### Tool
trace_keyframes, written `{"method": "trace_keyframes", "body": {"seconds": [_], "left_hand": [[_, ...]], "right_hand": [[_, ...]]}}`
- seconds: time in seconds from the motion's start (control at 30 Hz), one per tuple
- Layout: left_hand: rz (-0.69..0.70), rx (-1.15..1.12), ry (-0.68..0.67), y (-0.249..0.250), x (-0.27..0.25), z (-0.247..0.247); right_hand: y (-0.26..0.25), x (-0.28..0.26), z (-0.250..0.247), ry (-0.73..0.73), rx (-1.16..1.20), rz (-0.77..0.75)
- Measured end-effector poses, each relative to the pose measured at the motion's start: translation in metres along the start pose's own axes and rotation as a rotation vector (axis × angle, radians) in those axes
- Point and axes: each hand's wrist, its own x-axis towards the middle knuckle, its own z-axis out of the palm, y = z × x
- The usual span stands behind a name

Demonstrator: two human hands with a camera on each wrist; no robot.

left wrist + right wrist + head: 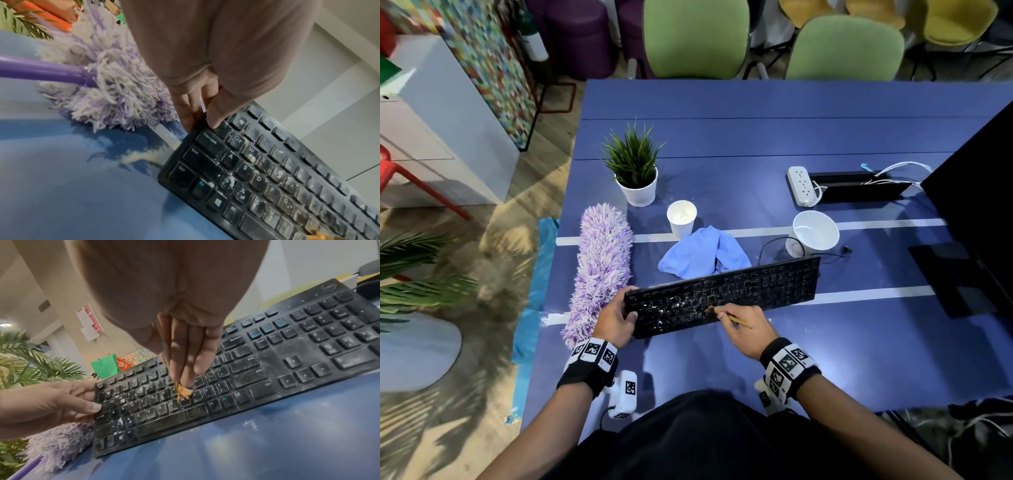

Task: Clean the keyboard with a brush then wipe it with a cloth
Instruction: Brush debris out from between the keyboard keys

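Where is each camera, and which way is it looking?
Head: on the person's head, looking down at the keyboard, both forearms and hands showing.
Left wrist: along the left hand gripping the keyboard's left end, duster beside it.
Right wrist: along the right hand holding the brush on the keys; the other hand shows too.
All three share the keyboard.

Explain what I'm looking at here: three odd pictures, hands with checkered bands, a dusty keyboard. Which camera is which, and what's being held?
No machine here: a person works bare-handed. The big picture comes from a head camera looking down; the other two come from cameras strapped on each wrist. The left hand grips the left end of the keyboard, which is speckled with white crumbs. The right hand pinches a thin brush, bristles on the middle keys. On the blue table also lie a purple duster, a blue cloth not yet used, two white cups, a potted plant and a power strip.
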Motion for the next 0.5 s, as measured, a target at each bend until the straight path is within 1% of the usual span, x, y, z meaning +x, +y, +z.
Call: {"method": "trace_keyframes", "body": {"seconds": [0.07, 0.13, 0.23, 0.27, 0.37, 0.4, 0.47, 0.5], "left_hand": [[-0.003, 0.013, -0.004, -0.001, 0.000, 0.001], [-0.005, 0.015, -0.007, -0.002, 0.001, 0.001], [-0.006, 0.000, 0.004, -0.002, 0.000, -0.001], [-0.011, -0.007, 0.003, -0.002, 0.000, 0.000], [-0.018, -0.021, 0.000, -0.006, 0.002, 0.001], [-0.020, -0.023, 0.003, -0.010, 0.003, 0.001], [-0.020, -0.019, 0.002, -0.014, 0.005, 0.001], [-0.020, -0.016, -0.001, -0.014, 0.005, 0.002]], "right_hand": [[-0.001, 0.000, 0.001, -0.056, 0.007, 0.015], [0.001, 0.000, 0.001, -0.059, 0.016, 0.017], [-0.002, -0.002, 0.006, -0.157, -0.037, 0.002], [-0.003, -0.002, 0.008, -0.160, -0.038, -0.011], [-0.005, 0.000, 0.011, -0.033, 0.010, -0.022], [-0.006, 0.001, 0.013, -0.037, 0.009, -0.027], [-0.010, 0.002, 0.014, -0.120, -0.031, -0.038], [-0.011, 0.002, 0.015, -0.117, -0.042, -0.051]]}}
